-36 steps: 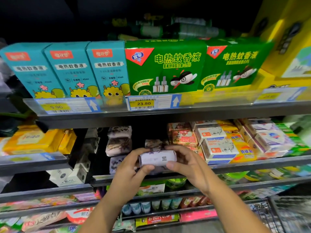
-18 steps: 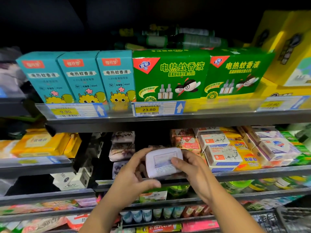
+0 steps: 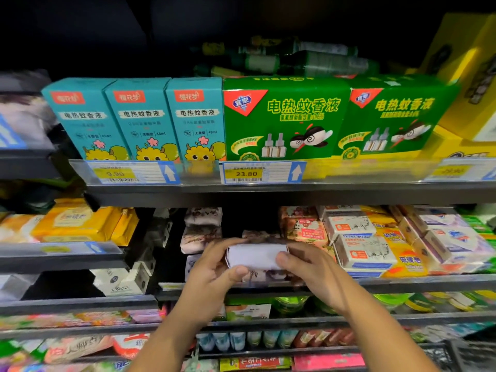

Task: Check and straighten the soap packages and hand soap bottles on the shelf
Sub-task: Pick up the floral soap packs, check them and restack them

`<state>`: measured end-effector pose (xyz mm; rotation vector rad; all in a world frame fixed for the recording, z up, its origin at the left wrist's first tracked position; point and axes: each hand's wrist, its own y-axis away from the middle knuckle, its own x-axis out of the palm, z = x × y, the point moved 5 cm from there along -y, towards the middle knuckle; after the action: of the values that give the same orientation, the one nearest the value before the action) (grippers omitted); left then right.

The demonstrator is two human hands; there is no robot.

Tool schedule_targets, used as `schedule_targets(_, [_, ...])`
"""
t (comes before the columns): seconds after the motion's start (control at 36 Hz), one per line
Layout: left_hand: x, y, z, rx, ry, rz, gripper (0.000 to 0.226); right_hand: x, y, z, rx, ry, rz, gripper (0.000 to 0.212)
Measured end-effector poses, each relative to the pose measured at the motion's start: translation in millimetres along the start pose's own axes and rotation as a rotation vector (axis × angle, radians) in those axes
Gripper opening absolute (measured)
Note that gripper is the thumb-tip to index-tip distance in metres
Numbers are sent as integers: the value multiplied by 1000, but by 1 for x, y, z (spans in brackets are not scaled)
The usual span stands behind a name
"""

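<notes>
The soap package (image 3: pixel 255 255) has rolled down flat. Half a second ago its broad labelled face was tipped up toward us; now only the long white side shows, level with the shelf. The left hand (image 3: pixel 212 267) grips its left end, thumb in front and fingers over the top. The right hand (image 3: pixel 308 267) clasps the right end the same way. So the check looks done and it's going back in, I'd say.

Just below the hands runs the shelf lip (image 3: pixel 402 281). The package sits above it, over a stack of matching packages (image 3: pixel 265 276), though I can't tell if it's touching yet. Left of the left hand stands a flowery pile (image 3: pixel 201 237), with a dark gap between. Right of the right hand, the goat soap boxes (image 3: pixel 362 251) crowd close. Behind the package it's dark, which looks like room to push in. Overhead, the upper shelf (image 3: pixel 268 191) stays well apart.
</notes>
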<state>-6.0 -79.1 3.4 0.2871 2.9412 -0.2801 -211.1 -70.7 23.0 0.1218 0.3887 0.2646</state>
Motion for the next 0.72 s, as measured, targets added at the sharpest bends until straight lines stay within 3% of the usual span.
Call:
schedule_targets(0.17, [11,1,-2,-132,141,9,53,-2,-3,0,-130,-120,-4,75])
schedule_targets(0.33, [18,6,0,-330,250,-4,41,-2,-3,-1,-162,-114,-114,55])
schedule_targets(0.47, [21,5,-4,-331,171,141,52,-3,-1,-1,-99,-217,-106,50])
schedule_targets(0.64, [18,1,-9,-280,270,74,50,-9,-1,-1,-104,1,-119,45])
schedule_targets(0.72, [14,-2,-16,-183,191,47,49,-5,0,0,-102,118,-99,49])
